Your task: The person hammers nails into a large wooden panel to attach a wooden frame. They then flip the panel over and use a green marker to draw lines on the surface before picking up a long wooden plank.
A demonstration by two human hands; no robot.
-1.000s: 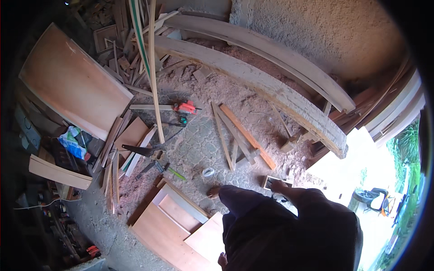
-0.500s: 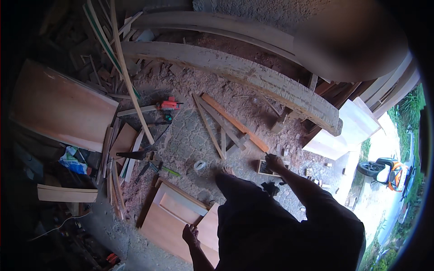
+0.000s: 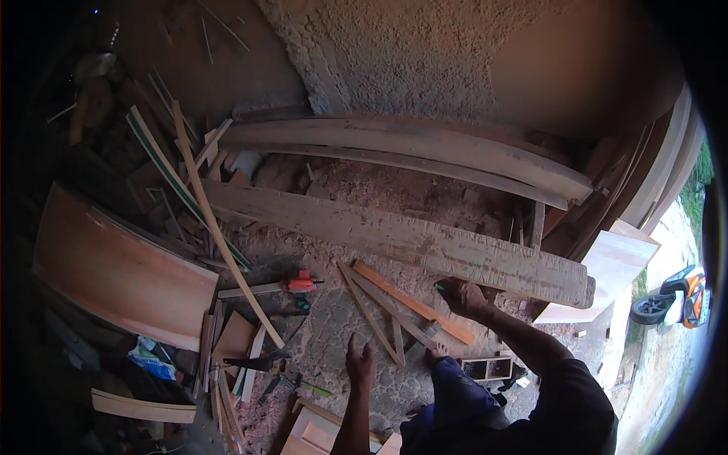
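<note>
My right hand [image 3: 464,299] is raised near the long rough plank, its fingers closed round a small thing with a green tip; most of it is hidden in the grip. My left hand [image 3: 361,362] hangs over the floor, fingers apart and nothing in it. Between the hands lie a reddish-brown wood strip [image 3: 413,302] and a narrow triangular frame of thin grey-brown strips [image 3: 374,317]. My bare foot [image 3: 439,349] is at the frame's near end. A divided wooden box [image 3: 487,369] sits on the floor below my right arm.
The rough plank [image 3: 425,250] spans the work area, with another long board [image 3: 394,144] behind it. Left are a red power tool [image 3: 302,282], a handsaw [image 3: 255,364], loose strips and a large curved panel [image 3: 125,265]. A wooden panel [image 3: 311,434] lies near me; a motorbike [image 3: 675,299] stands outside.
My view has tipped farther forward, showing more wall. My left hand has left the near wooden panel. My right hand has moved from the reddish strip's end toward the rough plank.
</note>
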